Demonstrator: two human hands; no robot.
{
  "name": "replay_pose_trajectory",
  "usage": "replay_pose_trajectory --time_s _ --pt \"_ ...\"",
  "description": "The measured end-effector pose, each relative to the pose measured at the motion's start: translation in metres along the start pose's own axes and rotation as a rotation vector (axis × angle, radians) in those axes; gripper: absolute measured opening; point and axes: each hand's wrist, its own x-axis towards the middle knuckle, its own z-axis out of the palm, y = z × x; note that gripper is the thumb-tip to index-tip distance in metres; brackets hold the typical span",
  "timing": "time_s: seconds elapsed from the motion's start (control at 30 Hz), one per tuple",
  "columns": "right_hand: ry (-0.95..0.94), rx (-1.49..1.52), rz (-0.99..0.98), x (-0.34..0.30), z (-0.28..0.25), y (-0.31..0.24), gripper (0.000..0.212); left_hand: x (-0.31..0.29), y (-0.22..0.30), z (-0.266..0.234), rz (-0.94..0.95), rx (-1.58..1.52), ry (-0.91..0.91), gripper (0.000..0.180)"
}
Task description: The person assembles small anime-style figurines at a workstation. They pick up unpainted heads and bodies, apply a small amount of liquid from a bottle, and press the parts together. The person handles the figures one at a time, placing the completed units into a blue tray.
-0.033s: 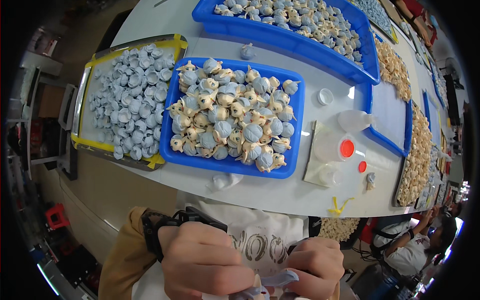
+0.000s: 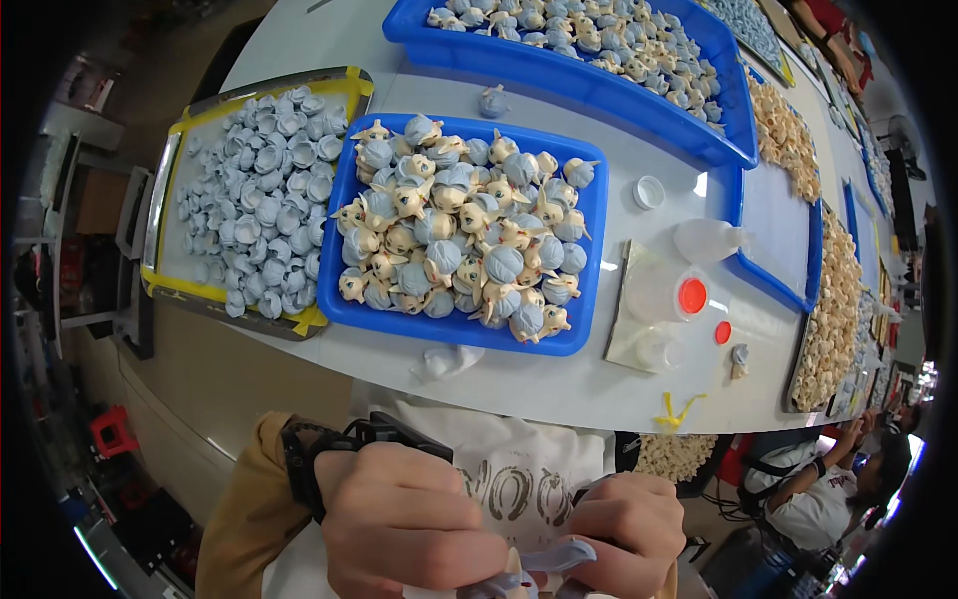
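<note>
Two hands, curled nearly to fists: left hand (image 2: 414,519) and right hand (image 2: 627,534) pinch one small cream-and-blue-grey piece (image 2: 557,556) between them, off the near edge of the table (image 2: 559,391), below the blue tray (image 2: 591,285) at that edge. Visible blue-grey strip runs crosswise, left fingers to right, neither hand clearly nearer; full long axis not tellable, fingers and lower picture border hiding the rest.

Your hands (image 2: 404,519) hide much of the pale-blue piece (image 2: 561,555), cropped below; the top edge cuts off the far blue bin (image 2: 579,90).
</note>
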Motion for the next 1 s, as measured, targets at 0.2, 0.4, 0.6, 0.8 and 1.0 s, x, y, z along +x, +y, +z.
replay_pose_trajectory --time_s 0.2,0.4,0.6,0.8,1.0 --pt "0.072 0.066 -0.003 -0.006 0.013 0.009 0.013 -0.005 -0.007 0.003 0.067 0.058 -0.003 0.035" --pt "-0.028 0.139 0.135 -0.002 0.005 0.002 0.008 -0.003 -0.01 0.005 0.115 0.051 0.037 0.033" --pt "-0.039 0.13 0.05 -0.014 0.006 0.007 0.011 -0.001 -0.007 0.006 0.065 0.038 0.014 0.031" --pt "-0.03 0.112 0.094 -0.007 0.012 0.009 0.01 -0.014 -0.01 0.005 0.014 0.036 0.048 0.025" --pt "0.083 0.114 0.228 -0.011 0.015 -0.005 0.03 -0.034 -0.022 -0.016 -0.079 -0.327 -0.277 0.039"
